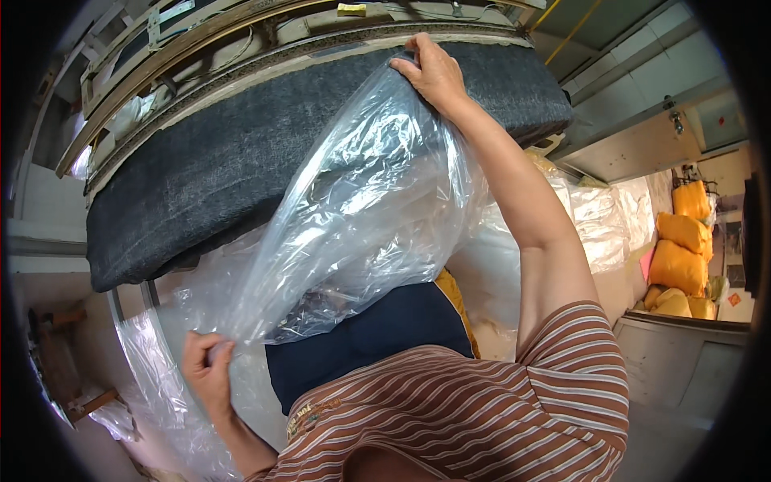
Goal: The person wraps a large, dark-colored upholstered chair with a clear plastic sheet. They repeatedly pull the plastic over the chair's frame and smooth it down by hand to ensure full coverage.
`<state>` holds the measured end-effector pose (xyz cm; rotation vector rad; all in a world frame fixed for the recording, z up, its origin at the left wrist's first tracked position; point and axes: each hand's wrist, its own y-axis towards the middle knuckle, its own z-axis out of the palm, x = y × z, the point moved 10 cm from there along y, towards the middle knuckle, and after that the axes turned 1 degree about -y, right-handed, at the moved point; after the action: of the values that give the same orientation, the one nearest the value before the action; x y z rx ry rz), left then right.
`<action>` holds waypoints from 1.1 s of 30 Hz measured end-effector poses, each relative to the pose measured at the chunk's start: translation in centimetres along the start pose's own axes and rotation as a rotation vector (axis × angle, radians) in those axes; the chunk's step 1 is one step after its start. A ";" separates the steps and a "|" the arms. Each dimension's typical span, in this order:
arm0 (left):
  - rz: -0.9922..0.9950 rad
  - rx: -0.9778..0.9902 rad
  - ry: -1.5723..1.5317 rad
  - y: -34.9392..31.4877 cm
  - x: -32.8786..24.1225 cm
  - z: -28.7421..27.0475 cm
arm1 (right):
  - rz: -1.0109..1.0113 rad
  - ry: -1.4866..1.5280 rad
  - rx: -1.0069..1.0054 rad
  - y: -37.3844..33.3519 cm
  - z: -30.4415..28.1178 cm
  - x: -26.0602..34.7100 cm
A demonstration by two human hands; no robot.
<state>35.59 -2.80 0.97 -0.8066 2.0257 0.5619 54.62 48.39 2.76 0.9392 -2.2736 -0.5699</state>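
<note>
A large clear plastic sheet point(361, 193) is stretched between my two hands, crumpled and shiny. My right hand point(434, 76) grips its upper end over the dark padded table point(225, 165), thumb pressed against the fingers. Down at the lower left, my left hand point(208, 365) is closed on a gathered part of the same plastic. The sheet hangs in front of my dark trousers and covers part of the table's near edge. Whether it is a bag or a flat sheet, I cannot tell.
Behind the padded table runs a wooden frame point(161, 92) with rails, and a small yellow block point(351, 10) lies on it. More clear plastic point(157, 377) hangs at the left. Orange bundles point(679, 265) are stacked at the right, above a pale cabinet point(683, 361).
</note>
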 end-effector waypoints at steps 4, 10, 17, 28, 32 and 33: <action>-0.279 -0.072 -0.061 -1.7 7.8 0.8 | 0.098 0.111 0.192 0.5 2.3 -1.4; -0.179 -0.578 -0.547 6.6 7.1 -6.5 | 0.115 0.892 -0.064 4.0 -1.6 1.8; 0.356 -0.593 -0.168 24.9 5.1 -8.2 | 0.124 0.390 -0.428 3.3 -1.5 -0.2; 0.240 -0.486 -0.186 36.9 7.4 -3.5 | 0.337 0.197 -0.305 5.5 3.3 -5.9; 0.151 -0.545 0.057 37.1 6.9 -4.0 | 0.394 0.054 -0.393 5.2 2.1 -6.1; 0.114 -0.569 0.152 36.9 6.8 -4.3 | 0.423 0.065 -0.376 5.2 2.2 -6.3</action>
<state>3.82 17.65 0.68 -1.0928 2.0804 1.2077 54.19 56.76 1.86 0.2787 -2.1159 -0.7252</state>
